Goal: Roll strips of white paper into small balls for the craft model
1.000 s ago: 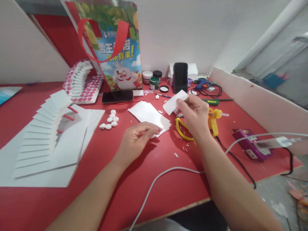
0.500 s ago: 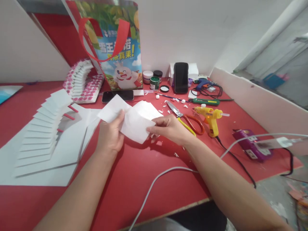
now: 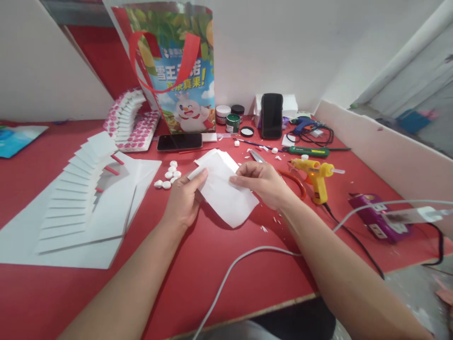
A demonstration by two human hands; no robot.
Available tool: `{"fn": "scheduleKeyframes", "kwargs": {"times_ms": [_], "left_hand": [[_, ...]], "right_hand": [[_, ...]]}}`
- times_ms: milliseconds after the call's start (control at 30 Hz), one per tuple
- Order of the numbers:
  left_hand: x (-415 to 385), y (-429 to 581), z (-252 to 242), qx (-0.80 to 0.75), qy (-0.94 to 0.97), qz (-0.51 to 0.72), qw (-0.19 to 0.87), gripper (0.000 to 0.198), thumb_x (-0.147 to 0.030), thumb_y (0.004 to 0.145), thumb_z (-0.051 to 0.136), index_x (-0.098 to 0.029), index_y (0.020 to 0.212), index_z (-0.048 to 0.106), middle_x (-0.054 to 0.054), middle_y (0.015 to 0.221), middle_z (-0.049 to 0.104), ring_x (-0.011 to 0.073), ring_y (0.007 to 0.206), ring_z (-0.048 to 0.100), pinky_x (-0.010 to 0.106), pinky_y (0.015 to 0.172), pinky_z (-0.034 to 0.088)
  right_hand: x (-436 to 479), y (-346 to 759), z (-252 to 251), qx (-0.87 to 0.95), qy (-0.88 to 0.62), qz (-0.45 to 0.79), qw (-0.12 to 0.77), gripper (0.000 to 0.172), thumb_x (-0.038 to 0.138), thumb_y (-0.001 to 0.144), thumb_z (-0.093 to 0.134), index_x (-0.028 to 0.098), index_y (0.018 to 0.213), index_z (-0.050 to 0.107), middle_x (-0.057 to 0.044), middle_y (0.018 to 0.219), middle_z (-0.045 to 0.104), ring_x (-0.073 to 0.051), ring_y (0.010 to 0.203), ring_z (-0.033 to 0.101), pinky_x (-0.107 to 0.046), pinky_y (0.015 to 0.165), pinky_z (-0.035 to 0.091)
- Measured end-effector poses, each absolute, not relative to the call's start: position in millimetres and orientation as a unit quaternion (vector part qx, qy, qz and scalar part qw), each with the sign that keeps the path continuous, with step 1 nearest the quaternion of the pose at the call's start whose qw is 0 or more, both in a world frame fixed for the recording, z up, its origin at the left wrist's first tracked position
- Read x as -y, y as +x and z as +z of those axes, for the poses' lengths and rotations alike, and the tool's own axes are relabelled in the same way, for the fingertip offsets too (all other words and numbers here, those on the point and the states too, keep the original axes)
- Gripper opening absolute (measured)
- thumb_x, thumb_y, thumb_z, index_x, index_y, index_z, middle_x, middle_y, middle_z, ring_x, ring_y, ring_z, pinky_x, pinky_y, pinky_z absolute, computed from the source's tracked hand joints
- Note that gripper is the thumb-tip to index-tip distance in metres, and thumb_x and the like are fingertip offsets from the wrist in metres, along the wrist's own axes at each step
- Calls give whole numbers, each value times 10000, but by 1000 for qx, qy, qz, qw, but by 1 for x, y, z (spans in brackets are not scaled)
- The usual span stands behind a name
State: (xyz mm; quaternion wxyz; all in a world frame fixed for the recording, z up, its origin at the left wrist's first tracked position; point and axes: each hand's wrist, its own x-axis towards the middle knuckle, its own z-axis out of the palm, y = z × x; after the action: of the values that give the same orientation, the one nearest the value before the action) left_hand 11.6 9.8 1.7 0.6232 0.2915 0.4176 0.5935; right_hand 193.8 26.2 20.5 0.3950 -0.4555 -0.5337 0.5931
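Thin white paper hangs between my two hands above the red table. My left hand pinches its left edge, thumb on top. On the paper's upper right part, my right hand has its thumb and fingers closed. More white sheets show behind the held one. Several small round white pieces lie just beyond my left hand. Scissors with red-orange handles rest partly hidden behind my right hand.
A fanned white stepped paper model stands at left. Behind are a patterned bag, a flat phone, paint jars and an upright phone. A yellow glue gun, purple power box and white cable are nearer.
The paper that stretched out left of my left hand has swung down toward the right between my hands. The round white pieces it covered now show. The whole view has shifted slightly.
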Motion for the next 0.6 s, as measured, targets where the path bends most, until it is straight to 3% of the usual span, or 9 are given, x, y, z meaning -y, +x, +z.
{"fn": "scheduleKeyframes", "kwargs": {"times_ms": [100,267,433,600], "left_hand": [[-12,5,-1,-424,338,581,607,267,-326,712,840,-130,661,665,-41,504,552,69,397,472,182,339,344],[-11,-1,-2,-418,424,544,591,288,-341,820,751,-143,648,634,-30,473,552,66,344,452,178,318,322],[-12,-4,2,-376,454,528,611,151,-277,841,716,-127,851,716,1,527,639,100,406,559,175,375,425],[-11,-5,6,-357,424,548,626,133,-193,789,688,-133,897,738,11,554,687,153,438,643,221,419,516]], "right_hand": [[-27,198,21,508,-459,624,378,395,375,600,911,166,785,632,19,651,656,-102,562,574,-224,527,422],[-29,201,18,489,-421,674,361,406,350,661,886,163,970,700,-13,739,738,-155,634,686,-264,591,534],[-33,207,18,450,-409,685,401,435,302,609,905,169,1001,772,-27,783,760,-163,661,695,-269,600,536],[-32,207,22,450,-397,672,434,250,249,645,842,188,887,820,-28,768,760,-144,655,669,-257,599,509]]}}
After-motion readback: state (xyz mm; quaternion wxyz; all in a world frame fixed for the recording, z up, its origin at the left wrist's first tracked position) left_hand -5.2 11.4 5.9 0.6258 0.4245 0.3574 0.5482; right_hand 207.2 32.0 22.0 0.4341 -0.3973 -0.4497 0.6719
